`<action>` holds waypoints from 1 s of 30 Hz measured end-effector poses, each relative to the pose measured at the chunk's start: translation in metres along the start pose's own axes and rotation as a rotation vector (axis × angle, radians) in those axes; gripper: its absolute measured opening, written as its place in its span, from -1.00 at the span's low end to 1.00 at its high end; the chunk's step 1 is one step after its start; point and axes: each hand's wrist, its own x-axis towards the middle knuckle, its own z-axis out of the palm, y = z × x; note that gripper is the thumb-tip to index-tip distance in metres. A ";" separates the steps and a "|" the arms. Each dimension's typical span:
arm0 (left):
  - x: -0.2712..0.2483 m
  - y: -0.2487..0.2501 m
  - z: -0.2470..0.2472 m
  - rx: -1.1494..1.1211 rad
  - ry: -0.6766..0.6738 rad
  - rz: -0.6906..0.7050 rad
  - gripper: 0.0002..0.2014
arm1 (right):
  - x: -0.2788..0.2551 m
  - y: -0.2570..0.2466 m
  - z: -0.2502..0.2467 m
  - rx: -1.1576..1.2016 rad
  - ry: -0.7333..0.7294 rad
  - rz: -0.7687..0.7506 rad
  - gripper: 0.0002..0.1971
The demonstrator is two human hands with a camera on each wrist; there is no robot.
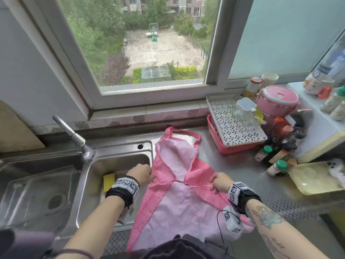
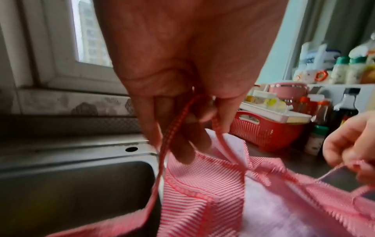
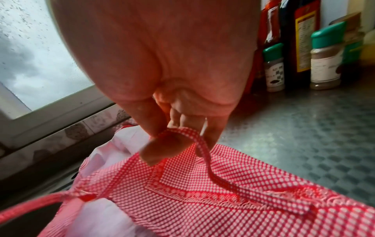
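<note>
Left hand (image 1: 141, 173) at sink rim (image 1: 152, 152), right hand (image 1: 220, 182) over counter (image 1: 242, 165), apron ties (image 1: 199, 186) between

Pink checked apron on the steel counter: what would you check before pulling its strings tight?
1. Left hand pinches its thin checked string: ok.
2. Right hand pinches the other string: ok.
3. Strings crossed over the pink checked apron's middle: ok.
4. String ends clear of the steel sink: cannot tell.
5. Red plastic basket clear of the apron's neck loop: ok.
</note>
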 end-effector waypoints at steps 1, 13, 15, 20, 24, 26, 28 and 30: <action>-0.001 0.002 0.003 -0.051 -0.036 0.006 -0.68 | 0.000 -0.002 0.003 0.006 -0.013 -0.002 -0.70; -0.004 0.007 0.035 0.022 -0.287 0.010 -0.72 | -0.002 -0.007 0.026 0.126 -0.141 -0.172 -0.82; -0.003 0.007 0.038 0.059 -0.300 0.001 -0.67 | -0.004 -0.008 0.026 0.215 -0.167 -0.156 -0.85; 0.010 0.027 0.052 -0.040 -0.280 0.035 -0.60 | -0.004 -0.006 0.029 0.311 -0.230 -0.099 -0.83; 0.019 0.051 0.073 -0.083 -0.262 0.091 -0.46 | -0.005 -0.003 0.030 0.380 -0.175 -0.115 -0.69; 0.024 0.057 0.081 -0.046 -0.251 0.111 -0.58 | -0.005 0.000 0.031 0.452 -0.154 -0.112 -0.68; 0.027 0.061 0.085 -0.096 -0.258 0.129 -0.69 | -0.003 0.006 0.030 0.490 -0.142 -0.115 -0.68; 0.027 0.061 0.081 -0.291 -0.257 0.123 -0.75 | 0.003 0.010 0.028 0.580 -0.145 -0.110 -0.69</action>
